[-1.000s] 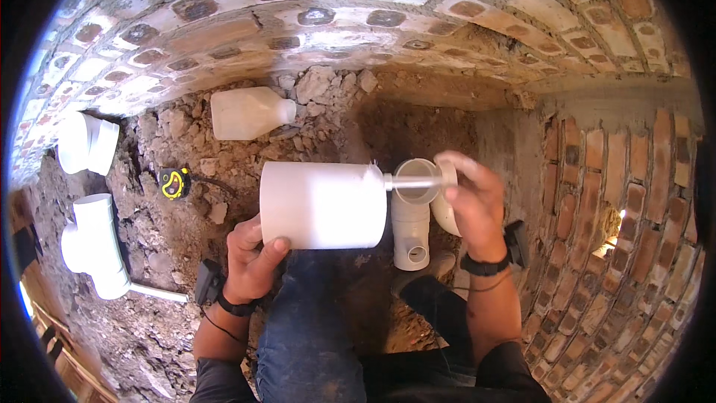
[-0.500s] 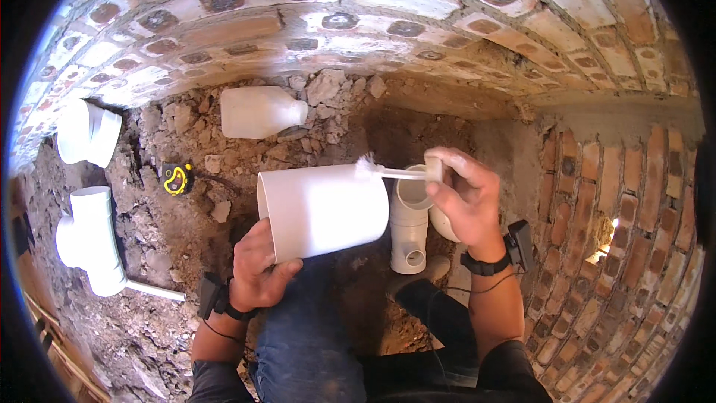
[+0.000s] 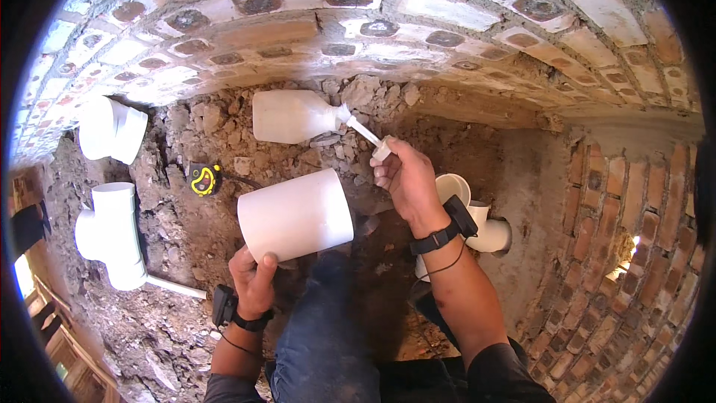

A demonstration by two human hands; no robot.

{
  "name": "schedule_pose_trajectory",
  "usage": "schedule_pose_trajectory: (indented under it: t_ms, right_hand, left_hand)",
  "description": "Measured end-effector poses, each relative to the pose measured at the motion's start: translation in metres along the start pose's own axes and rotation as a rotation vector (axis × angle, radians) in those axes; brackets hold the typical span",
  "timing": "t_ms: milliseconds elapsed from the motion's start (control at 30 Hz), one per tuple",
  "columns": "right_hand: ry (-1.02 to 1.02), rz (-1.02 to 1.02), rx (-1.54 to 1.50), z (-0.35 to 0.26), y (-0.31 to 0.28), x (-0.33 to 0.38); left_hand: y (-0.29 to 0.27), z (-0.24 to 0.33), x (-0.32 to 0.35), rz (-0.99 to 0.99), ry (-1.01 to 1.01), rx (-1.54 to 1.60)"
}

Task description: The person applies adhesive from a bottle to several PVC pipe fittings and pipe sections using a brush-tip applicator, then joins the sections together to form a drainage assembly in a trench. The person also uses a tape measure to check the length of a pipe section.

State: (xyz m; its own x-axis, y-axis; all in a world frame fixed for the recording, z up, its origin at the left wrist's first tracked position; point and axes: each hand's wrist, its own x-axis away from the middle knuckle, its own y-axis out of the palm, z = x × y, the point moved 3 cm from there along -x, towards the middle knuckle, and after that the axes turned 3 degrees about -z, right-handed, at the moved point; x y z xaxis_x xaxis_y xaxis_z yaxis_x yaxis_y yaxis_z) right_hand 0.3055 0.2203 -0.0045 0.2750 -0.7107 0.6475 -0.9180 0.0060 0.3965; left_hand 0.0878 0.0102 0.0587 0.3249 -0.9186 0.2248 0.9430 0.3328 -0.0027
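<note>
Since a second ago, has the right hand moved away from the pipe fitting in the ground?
Yes. The right hand, holding a small brush, has left the fitting and gone up-left toward the white bottle lying by the brick wall.

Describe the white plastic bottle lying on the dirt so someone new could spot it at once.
Start at the curved brick wall across the top. On the rubble at its foot lies the white plastic bottle, on its side, neck pointing right. Unlike the open-ended white pipe fittings to the left, it narrows to a neck.
</note>
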Motion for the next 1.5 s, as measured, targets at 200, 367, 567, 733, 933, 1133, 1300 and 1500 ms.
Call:
schedule_pose_trajectory:
  t_ms: [200,367,567,733,933,1133,1300,1500]
  right_hand:
    - [0.042,0.006,0.124,0.000,0.002,-0.002]
    - [-0.313,0.018,0.523,-0.029,0.019,-0.019]
    - [-0.784,-0.223,1.045,-0.047,0.044,-0.028]
    - [-0.995,-0.220,1.314,-0.049,0.071,-0.028]
    - [-0.846,-0.357,1.596,-0.067,0.086,-0.012]
    - [-1.035,-0.319,1.549,-0.071,0.096,-0.002]
    - [-0.944,-0.289,1.473,-0.055,0.077,-0.017]
    - [-0.726,-0.313,1.246,-0.048,0.059,-0.026]
  left_hand:
    - [-0.004,-0.005,-0.001,0.004,0.027,-0.049]
    - [-0.008,-0.007,-0.001,-0.002,0.033,-0.060]
    - [-0.007,-0.008,-0.001,-0.019,0.002,-0.039]
    - [-0.006,-0.010,-0.001,-0.010,-0.021,-0.021]
    - [-0.007,-0.008,-0.003,0.000,0.031,-0.058]
    - [-0.004,-0.009,-0.004,0.001,0.059,-0.045]
    - [-0.005,-0.010,-0.005,0.006,0.054,-0.031]
    - [-0.006,-0.009,-0.012,-0.016,-0.010,-0.124]
